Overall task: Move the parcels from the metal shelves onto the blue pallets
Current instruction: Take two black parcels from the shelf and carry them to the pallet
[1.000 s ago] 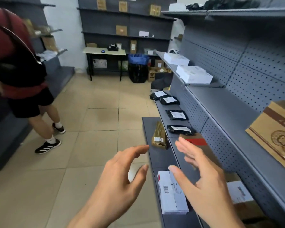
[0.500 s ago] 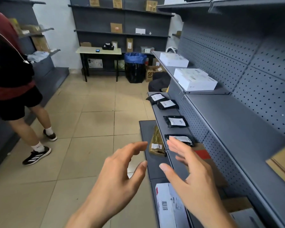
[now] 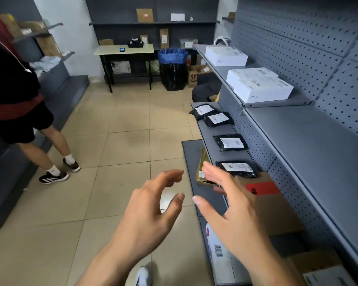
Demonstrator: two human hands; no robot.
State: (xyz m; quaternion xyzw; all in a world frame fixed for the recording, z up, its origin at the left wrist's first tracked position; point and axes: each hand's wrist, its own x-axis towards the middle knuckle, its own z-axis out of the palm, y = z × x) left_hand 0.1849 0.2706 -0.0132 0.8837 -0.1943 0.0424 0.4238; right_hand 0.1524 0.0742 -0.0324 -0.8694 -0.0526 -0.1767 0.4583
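My left hand (image 3: 153,205) and my right hand (image 3: 234,211) are both raised in front of me, fingers spread and loosely bent, holding nothing. They hover beside the grey metal shelves (image 3: 310,145) on my right. On the middle shelf lie several black mailer bags (image 3: 230,142) with white labels; the nearest bag (image 3: 237,168) is just beyond my right fingertips. A brown carton with a red label (image 3: 262,195) sits partly behind my right hand. An olive packet (image 3: 203,172) leans on the lowest shelf. White boxes (image 3: 258,84) rest on the upper shelf. No blue pallet is in view.
A person in a red top and black shorts (image 3: 19,104) stands at the left by another shelf unit. At the back stand a table (image 3: 124,51) and a black bin with a blue liner (image 3: 172,68). A white labelled box (image 3: 217,250) lies low beside me. Tiled floor (image 3: 112,162) stretches ahead.
My view has moved forward along the shelves and dipped lower; the printed carton at the right edge has left the view. Both hands keep the same spread pose, holding nothing.
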